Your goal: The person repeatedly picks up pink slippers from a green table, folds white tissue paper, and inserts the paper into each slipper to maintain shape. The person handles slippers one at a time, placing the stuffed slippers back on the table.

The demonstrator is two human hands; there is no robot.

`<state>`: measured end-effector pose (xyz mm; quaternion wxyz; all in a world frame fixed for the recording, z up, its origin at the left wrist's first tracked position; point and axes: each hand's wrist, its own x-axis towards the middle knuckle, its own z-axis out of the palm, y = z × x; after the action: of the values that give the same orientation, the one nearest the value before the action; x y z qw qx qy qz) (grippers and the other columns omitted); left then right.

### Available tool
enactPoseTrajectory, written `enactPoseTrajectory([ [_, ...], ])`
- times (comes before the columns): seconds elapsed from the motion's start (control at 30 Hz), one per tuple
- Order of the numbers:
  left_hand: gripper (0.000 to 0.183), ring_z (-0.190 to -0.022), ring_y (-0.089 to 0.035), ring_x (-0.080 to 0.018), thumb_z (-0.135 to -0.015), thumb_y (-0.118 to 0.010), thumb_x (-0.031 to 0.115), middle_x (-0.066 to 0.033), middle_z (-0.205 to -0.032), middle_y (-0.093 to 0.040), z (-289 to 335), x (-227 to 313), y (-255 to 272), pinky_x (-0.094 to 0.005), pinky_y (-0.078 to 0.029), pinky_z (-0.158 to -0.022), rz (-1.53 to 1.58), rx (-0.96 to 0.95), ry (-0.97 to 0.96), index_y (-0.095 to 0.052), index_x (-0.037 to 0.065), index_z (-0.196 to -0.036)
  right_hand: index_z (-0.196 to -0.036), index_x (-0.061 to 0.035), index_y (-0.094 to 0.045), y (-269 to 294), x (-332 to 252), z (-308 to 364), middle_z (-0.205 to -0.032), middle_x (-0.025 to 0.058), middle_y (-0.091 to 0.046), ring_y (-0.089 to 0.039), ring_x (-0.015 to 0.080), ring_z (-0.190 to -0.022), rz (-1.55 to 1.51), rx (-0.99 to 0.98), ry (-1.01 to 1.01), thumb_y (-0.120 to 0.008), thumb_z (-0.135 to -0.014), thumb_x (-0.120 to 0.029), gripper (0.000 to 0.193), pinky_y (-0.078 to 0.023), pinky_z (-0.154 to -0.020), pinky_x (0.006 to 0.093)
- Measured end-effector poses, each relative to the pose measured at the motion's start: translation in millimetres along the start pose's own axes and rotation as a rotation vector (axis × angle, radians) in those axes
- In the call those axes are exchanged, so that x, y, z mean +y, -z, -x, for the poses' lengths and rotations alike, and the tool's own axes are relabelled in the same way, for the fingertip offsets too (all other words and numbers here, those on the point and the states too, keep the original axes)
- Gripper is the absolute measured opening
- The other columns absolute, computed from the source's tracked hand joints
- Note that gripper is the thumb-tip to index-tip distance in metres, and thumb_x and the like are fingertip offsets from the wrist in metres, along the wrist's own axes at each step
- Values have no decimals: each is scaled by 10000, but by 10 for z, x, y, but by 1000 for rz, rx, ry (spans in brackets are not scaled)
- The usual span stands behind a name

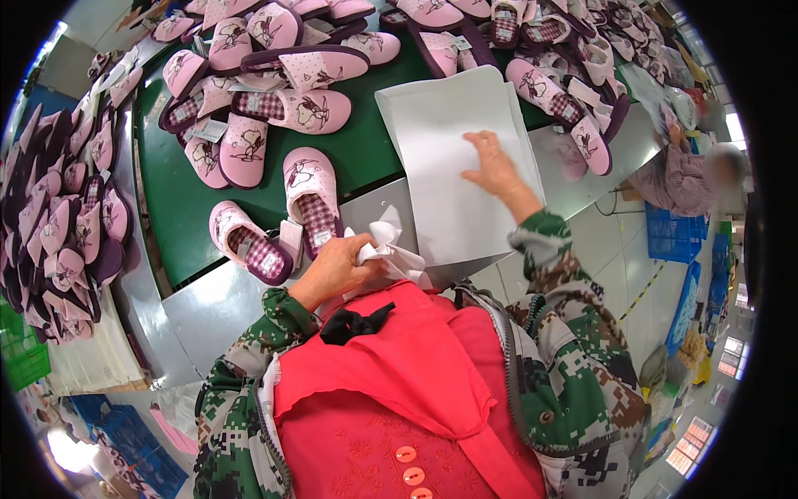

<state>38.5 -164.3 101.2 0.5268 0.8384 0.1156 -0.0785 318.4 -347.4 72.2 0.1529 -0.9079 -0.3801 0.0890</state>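
Note:
In my left hand (338, 268), near the table's front edge, is crumpled white paper (389, 248), gripped between closed fingers. My right hand (496, 170) is over a stack of white paper sheets (453, 200), its fingers spread and holding nothing; whether it touches the top sheet I cannot tell. Just left of the stack lies a pink slipper (311, 185) with a checked purple lining and a printed dog figure. Its companion, another pink slipper (249, 241) with a tag beside it, lies at an angle nearer to my left forearm.
Piles of similar pink slippers (299, 66) cover the far part of the green table (366, 154), with a metal edge (212, 303) along its front. More slippers (62, 224) are heaped at the left. Another person (677, 179) and blue crates (673, 233) are at the right.

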Motion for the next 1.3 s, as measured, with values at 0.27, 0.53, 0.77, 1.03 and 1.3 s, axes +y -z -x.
enactPoseTrajectory([
  [0.27, 305, -803, -629, -304, -782, -621, 115, -167, -875, -630, -31, -81, 155, -341, -487, -697, -37, 424, 37, -559, 97, -1079, -804, -90, -574, -111, 579, -129, -901, 98, -518, -551, 290, -848, -11, -274, 13, -650, -693, -101, 135, -468, -732, 368],
  [0.53, 210, -860, -569, -335, -728, -632, 105, -132, -946, -590, -25, -188, 237, -375, -465, -734, -186, 537, -97, -599, 59, -931, -741, -51, -558, 304, 413, -74, -884, 102, -568, -566, 279, -791, 107, 72, 311, -588, -689, -68, 62, -473, -697, 349],
  [0.77, 354, -936, -550, -339, -712, -577, 28, -146, -1017, -570, -275, 18, 262, -390, -449, -800, -157, 570, -195, -524, 26, -1062, -780, 6, -515, 612, -634, 76, -674, 38, -523, -482, 96, -623, -439, -283, 193, -509, -723, 2, 57, -430, -580, 240],
  [1.03, 452, -993, -506, -126, -923, -448, 422, -55, -1093, -530, -399, 48, 279, -293, -428, -858, 1390, 161, 102, -456, 75, -1213, -842, -13, -522, -100, -1931, 333, -778, 64, -545, -549, 169, -682, -814, 92, 291, -571, -737, 12, 119, -456, -615, 259],
  [1.3, 250, -792, -571, -121, -839, -597, 143, -43, -930, -594, -332, -25, 357, -249, -479, -687, 1000, 548, -4, -539, 29, -1054, -1301, -73, -407, 265, -2184, 359, -1278, 182, -419, -370, 381, -1191, -271, 278, 620, -772, -586, -321, 840, -300, -987, 441],
])
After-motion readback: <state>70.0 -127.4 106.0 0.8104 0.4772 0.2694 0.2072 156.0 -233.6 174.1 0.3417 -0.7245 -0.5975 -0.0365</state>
